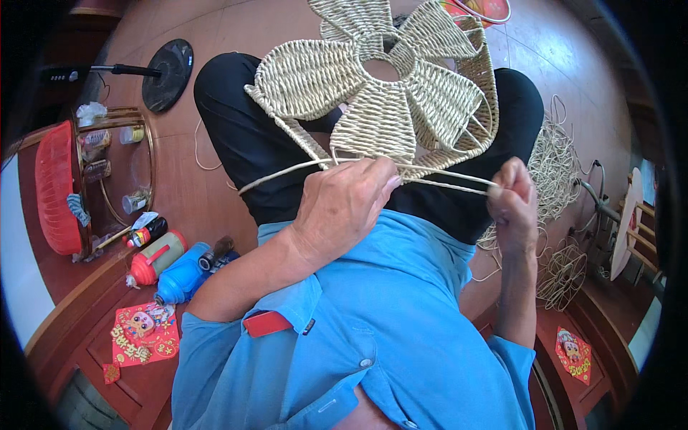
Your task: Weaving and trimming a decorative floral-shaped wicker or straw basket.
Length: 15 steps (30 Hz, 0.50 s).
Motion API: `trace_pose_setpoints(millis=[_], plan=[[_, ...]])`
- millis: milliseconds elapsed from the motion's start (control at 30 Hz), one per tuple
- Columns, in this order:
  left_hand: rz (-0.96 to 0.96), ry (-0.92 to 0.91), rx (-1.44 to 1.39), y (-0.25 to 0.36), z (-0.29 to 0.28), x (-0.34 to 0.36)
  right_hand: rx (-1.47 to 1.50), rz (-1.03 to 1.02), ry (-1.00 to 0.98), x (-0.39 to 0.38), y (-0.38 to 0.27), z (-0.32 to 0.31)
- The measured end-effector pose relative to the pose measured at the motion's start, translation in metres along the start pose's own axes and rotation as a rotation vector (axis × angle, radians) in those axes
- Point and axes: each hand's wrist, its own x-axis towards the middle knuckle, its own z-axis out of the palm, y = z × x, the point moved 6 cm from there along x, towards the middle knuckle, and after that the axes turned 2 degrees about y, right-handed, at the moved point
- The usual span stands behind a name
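The woven flower over the black trousers looks mostly formed, with cord left unworked, pinched by the left hand at the flower's near edge and gripped by the right hand rightward of it.

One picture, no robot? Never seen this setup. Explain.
Right, no robot: just a person's two bare hands, seen by a wide fisheye camera worn on the head, looking down. A straw-coloured, flower-shaped woven piece rests at the knees in black trousers. The left hand is at its near edge, exact hold unclear. The right hand's fingers grip thin straw-coloured cord, stretched out sideways. On the reddish-brown floor lie a loose pale cord heap, right, and a round black base, left.
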Motion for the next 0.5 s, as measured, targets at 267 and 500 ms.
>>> trace_pose_setpoints(millis=[267,500], plan=[[0.001,-0.012,0.033,0.003,0.006,0.01,0.085,-0.122,0.61,-0.01,-0.025,-0.265],[-0.018,-0.037,0.02,-0.002,0.009,0.01,0.168,-0.159,1.102,-0.096,-0.066,-0.579]])
